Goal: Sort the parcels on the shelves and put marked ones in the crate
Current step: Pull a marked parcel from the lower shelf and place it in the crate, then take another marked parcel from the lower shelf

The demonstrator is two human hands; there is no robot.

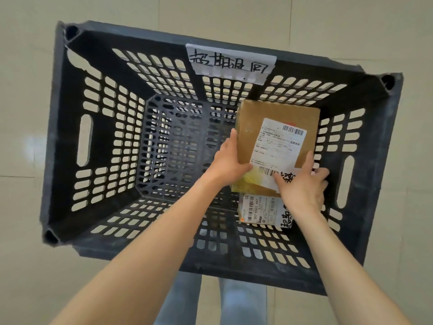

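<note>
I look straight down into a dark slotted plastic crate [98, 127] on a tiled floor. A brown cardboard parcel [262, 118] with a white shipping label and black handwriting on a white slip is held inside the crate's right half. My left hand [228, 160] grips its left edge. My right hand [302, 186] holds its near right corner, covering part of the handwriting. Below it, a second parcel [260, 211] with a white label and black handwriting lies in the crate, partly hidden by the held parcel and my right hand.
A white paper sign [230, 63] with black handwritten characters hangs on the crate's far wall. The crate's left half shows bare lattice floor [168, 146]. Pale floor tiles [23, 90] surround the crate. My blue trouser legs [210, 301] stand at its near side.
</note>
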